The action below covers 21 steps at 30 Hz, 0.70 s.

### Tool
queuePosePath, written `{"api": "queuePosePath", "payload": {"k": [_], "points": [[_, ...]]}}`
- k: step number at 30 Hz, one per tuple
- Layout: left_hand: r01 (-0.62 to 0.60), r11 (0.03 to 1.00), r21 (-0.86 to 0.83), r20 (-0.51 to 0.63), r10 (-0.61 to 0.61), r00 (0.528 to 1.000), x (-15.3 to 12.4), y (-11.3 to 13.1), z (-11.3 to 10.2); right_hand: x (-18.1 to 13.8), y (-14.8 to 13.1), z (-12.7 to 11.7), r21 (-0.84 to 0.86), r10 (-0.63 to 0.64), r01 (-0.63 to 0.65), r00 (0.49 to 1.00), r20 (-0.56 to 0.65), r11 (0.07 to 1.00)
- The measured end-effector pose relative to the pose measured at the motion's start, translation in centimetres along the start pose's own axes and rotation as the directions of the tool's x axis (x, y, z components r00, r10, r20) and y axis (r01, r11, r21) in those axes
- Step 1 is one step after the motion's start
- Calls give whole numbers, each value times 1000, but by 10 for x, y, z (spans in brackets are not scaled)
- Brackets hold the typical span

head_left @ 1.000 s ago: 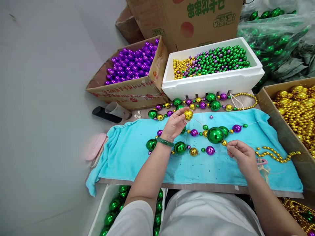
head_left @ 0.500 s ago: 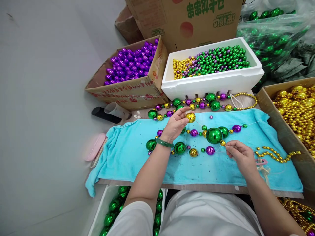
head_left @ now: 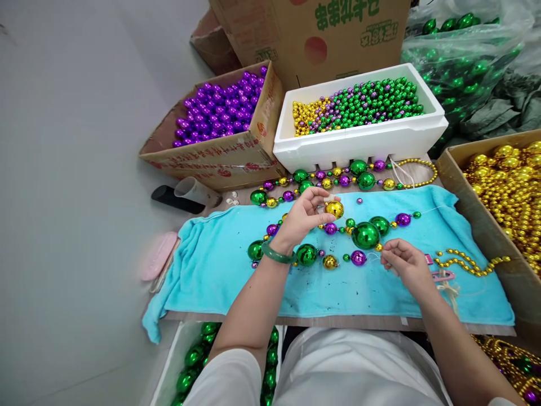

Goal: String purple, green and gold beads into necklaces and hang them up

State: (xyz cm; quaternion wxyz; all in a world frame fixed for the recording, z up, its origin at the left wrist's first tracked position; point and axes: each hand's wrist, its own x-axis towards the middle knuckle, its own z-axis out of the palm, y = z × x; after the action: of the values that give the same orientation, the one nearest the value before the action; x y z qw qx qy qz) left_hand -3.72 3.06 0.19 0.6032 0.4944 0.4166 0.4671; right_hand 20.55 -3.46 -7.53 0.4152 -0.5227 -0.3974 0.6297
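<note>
My left hand [head_left: 302, 217], with a green bangle on the wrist, pinches a shiny gold ball [head_left: 335, 209] above the turquoise towel [head_left: 211, 270]. A thin clear thread runs from that ball toward my right hand [head_left: 403, 265], which is closed in a pinch on the thread just right of a big green ball [head_left: 366, 235]. A partly strung strand of green, purple and gold balls [head_left: 330, 261] lies on the towel between my hands.
A finished strand [head_left: 338, 179] lies behind the towel. Beyond it stand a white foam box of small mixed beads [head_left: 359, 138], a carton of purple balls [head_left: 220, 113] and, at right, a carton of gold balls [head_left: 511, 186]. Green balls fill a box below [head_left: 190, 361].
My left hand has carried the gold ball rightward and down along the thread toward the big green ball. My right hand has shifted slightly left, still pinching the thread.
</note>
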Motion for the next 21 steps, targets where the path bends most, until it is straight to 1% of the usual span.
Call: {"api": "queuePosePath", "payload": {"k": [4, 8, 12, 16, 21], "points": [[2, 999, 47, 6, -3, 1000, -1, 2, 1, 0, 1, 2, -2, 44, -44, 999, 1, 999], [12, 995, 98, 14, -13, 1000, -1, 3, 0, 1, 4, -1, -21, 61, -60, 994, 91, 998], [24, 996, 87, 29, -27, 999, -1, 2, -1, 5, 9, -4, 33, 111, -118, 979, 170, 992], [32, 997, 67, 4, -32, 999, 0, -1, 1, 7, 13, -2, 69, 150, -165, 972, 183, 984], [33, 999, 41, -39, -32, 999, 1, -2, 4, 7, 12, -1, 84, 137, -154, 973, 184, 984]]}}
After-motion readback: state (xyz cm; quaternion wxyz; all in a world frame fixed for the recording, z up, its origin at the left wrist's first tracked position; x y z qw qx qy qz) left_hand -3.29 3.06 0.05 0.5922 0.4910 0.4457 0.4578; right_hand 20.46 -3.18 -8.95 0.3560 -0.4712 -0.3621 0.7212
